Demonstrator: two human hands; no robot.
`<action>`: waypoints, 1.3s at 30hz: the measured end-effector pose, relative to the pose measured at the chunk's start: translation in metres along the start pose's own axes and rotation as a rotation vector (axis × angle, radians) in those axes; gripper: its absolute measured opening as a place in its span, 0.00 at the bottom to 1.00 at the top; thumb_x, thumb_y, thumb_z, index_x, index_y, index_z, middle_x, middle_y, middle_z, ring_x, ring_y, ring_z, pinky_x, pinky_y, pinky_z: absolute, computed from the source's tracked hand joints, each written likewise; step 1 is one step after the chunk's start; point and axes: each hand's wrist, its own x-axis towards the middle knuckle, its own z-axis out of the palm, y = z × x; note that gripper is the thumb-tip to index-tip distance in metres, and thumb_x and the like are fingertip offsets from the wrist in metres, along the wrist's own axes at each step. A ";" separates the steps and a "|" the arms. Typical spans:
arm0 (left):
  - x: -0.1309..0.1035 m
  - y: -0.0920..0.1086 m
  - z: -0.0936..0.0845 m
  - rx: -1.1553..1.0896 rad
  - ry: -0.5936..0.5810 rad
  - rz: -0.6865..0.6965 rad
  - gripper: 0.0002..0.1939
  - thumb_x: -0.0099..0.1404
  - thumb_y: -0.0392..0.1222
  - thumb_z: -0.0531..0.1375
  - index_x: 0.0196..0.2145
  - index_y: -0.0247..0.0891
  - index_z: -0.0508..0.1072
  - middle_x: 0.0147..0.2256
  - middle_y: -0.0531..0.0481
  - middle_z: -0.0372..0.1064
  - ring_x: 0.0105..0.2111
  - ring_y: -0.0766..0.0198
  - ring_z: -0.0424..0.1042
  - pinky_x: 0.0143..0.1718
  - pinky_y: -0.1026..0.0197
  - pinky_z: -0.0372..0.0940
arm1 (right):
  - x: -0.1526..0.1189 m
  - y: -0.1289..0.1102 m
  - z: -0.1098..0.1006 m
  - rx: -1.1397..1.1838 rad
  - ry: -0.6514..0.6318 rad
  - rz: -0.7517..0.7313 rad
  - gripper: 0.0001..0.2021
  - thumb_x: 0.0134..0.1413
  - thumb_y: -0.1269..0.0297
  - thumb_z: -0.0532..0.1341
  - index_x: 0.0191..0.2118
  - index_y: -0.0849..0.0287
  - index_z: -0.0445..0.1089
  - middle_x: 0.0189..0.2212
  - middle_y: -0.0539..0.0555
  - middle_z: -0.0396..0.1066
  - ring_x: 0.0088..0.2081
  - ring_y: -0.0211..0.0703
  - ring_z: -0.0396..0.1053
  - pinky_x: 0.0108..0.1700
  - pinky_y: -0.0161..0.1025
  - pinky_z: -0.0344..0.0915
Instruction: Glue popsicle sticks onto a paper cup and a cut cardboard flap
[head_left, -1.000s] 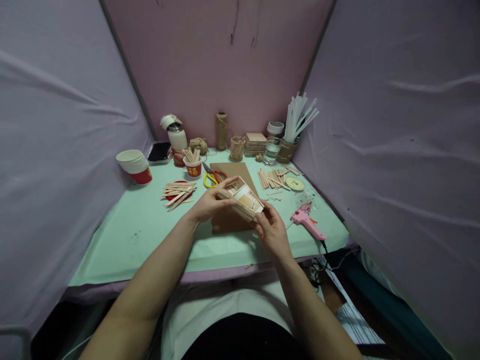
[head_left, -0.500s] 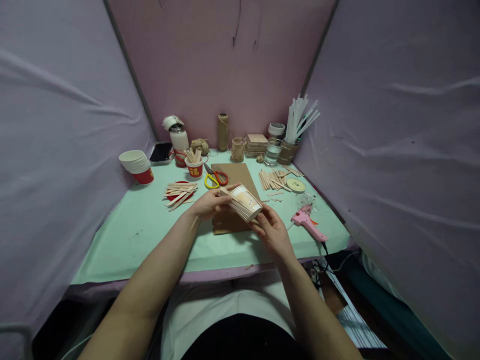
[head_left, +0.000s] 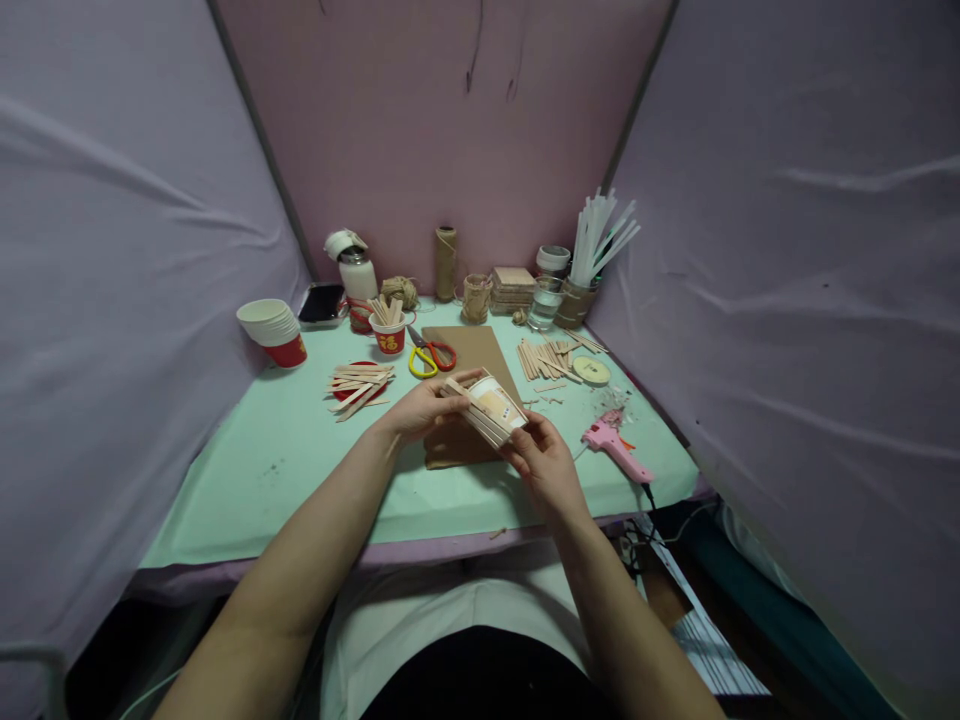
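A paper cup [head_left: 498, 402] with wooden sticks side by side along part of its outside lies tilted between my hands, above a brown board [head_left: 480, 350]. My left hand [head_left: 426, 405] grips its upper left end, fingers closed over the sticks. At the lower right end, my right hand [head_left: 541, 455] has its thumb and fingers closed on the cup. Yellow-and-red scissors [head_left: 431, 356] rest just behind my left hand. To the right of my right hand lies a pink glue gun [head_left: 618, 450].
Stacked cups [head_left: 274, 333] stand at the left. Loose sticks lie on a red dish [head_left: 360, 388] and at the right [head_left: 546, 360]. Along the back are a red cup of sticks [head_left: 388, 335], a twine spool [head_left: 445, 265], a water glass [head_left: 545, 305] and white glue sticks [head_left: 600, 240].
The cup has turned slightly between my hands, so its base shows less and its stick-covered side sits a little differently. Both hands keep hold of it.
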 end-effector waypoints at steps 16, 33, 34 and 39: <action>-0.001 -0.003 0.009 0.124 0.090 0.099 0.32 0.46 0.43 0.73 0.50 0.40 0.75 0.60 0.42 0.63 0.54 0.49 0.67 0.53 0.53 0.61 | 0.005 0.007 -0.008 0.019 0.016 -0.028 0.18 0.44 0.59 0.69 0.43 0.54 0.70 0.44 0.52 0.73 0.45 0.44 0.71 0.43 0.40 0.71; 0.001 -0.008 0.005 0.371 0.066 0.186 0.23 0.52 0.53 0.69 0.42 0.38 0.78 0.63 0.42 0.58 0.60 0.48 0.60 0.60 0.51 0.53 | 0.012 0.023 -0.015 0.068 0.047 -0.038 0.18 0.44 0.59 0.70 0.43 0.55 0.71 0.43 0.52 0.71 0.44 0.43 0.70 0.44 0.39 0.70; 0.001 -0.008 0.005 0.395 0.058 0.196 0.22 0.53 0.55 0.68 0.40 0.38 0.79 0.64 0.42 0.56 0.60 0.48 0.59 0.60 0.51 0.52 | 0.013 0.023 -0.015 0.070 0.049 -0.036 0.18 0.44 0.59 0.70 0.43 0.55 0.71 0.43 0.52 0.71 0.44 0.42 0.70 0.43 0.39 0.70; -0.003 -0.006 0.007 0.422 0.054 0.167 0.28 0.55 0.57 0.66 0.50 0.39 0.75 0.64 0.43 0.55 0.60 0.48 0.60 0.60 0.51 0.52 | 0.013 0.024 -0.018 0.074 0.030 -0.032 0.18 0.44 0.60 0.70 0.43 0.55 0.70 0.44 0.52 0.71 0.45 0.42 0.70 0.44 0.38 0.70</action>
